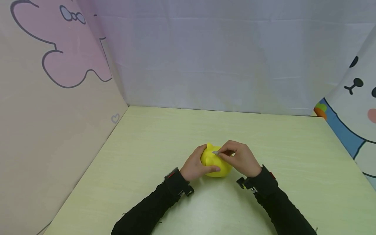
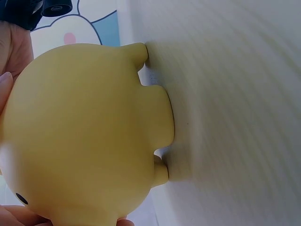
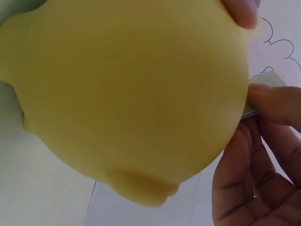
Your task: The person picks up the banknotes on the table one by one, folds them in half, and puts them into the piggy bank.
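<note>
A round yellow piggy bank (image 1: 220, 169) stands on the table in front of me. My left hand (image 1: 195, 165) grips it from the left, thumb on the near side and fingers around the far side by an ear. Above its top, my right hand (image 1: 242, 159) pinches a small flat greyish folded paper (image 1: 215, 152) between thumb and fingers. In the right wrist view the paper (image 3: 270, 79) meets the edge of the bank's outline; any slot is hidden. The left wrist view shows the bank's feet (image 2: 160, 117) on the tabletop and one dark eye (image 2: 21, 198).
The pale wooden table (image 1: 158, 130) extends around both hands. A white cloth (image 1: 205, 65) hangs along its back edge. Printed cartoon panels (image 1: 70, 58) border the left and right sides. Black cuffs with small wrist cameras (image 1: 177, 182) sit on both wrists.
</note>
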`<action>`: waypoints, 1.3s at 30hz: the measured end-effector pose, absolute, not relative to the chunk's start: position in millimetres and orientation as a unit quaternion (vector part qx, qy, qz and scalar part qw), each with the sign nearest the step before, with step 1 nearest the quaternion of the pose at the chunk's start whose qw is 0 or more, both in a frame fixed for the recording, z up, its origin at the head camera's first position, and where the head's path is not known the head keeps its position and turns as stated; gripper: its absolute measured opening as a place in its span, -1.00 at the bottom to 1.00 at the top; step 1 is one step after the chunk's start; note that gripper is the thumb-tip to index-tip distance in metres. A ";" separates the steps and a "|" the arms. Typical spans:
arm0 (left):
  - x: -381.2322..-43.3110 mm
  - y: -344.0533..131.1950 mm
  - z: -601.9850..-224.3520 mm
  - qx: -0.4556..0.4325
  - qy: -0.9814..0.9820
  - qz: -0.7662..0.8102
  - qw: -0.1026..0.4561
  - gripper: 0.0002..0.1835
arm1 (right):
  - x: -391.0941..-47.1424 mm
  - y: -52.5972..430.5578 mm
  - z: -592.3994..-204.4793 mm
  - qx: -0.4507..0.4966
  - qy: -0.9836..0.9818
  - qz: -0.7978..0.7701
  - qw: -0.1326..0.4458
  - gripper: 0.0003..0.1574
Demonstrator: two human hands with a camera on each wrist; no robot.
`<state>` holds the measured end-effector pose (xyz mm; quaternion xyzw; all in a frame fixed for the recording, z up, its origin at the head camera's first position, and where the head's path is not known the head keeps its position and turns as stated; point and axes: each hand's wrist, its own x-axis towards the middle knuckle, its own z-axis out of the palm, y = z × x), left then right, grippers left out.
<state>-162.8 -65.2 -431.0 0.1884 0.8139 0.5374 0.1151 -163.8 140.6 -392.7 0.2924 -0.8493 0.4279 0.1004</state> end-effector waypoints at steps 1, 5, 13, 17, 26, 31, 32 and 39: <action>-163.0 -65.1 -431.3 0.189 0.813 0.538 0.115 -0.08 | -163.7 140.8 -392.6 0.291 -0.850 0.429 0.096 -0.83; -163.3 -65.0 -432.2 0.188 0.811 0.541 0.117 -0.10 | -163.4 141.6 -392.4 0.296 -0.847 0.432 0.089 -0.78; -162.9 -64.8 -430.9 0.193 0.810 0.542 0.114 -0.13 | -161.5 141.0 -389.3 0.325 -0.830 0.438 0.121 -0.80; -163.2 -64.9 -431.1 0.193 0.811 0.540 0.115 -0.12 | -162.0 139.7 -390.0 0.327 -0.832 0.428 0.137 -0.80; -162.9 -64.2 -431.3 0.186 0.810 0.543 0.119 -0.12 | -163.1 138.7 -392.1 0.325 -0.846 0.392 0.158 -0.83; -161.9 -64.0 -429.6 0.179 0.813 0.540 0.120 -0.08 | -164.0 139.8 -393.8 0.329 -0.844 0.390 0.164 -0.82; -161.8 -64.0 -429.3 0.179 0.814 0.540 0.120 -0.08 | -164.1 140.0 -394.1 0.329 -0.844 0.390 0.165 -0.83; -162.0 -64.2 -430.0 0.180 0.814 0.538 0.120 -0.06 | -163.8 140.5 -394.9 0.322 -0.856 0.371 0.162 -0.82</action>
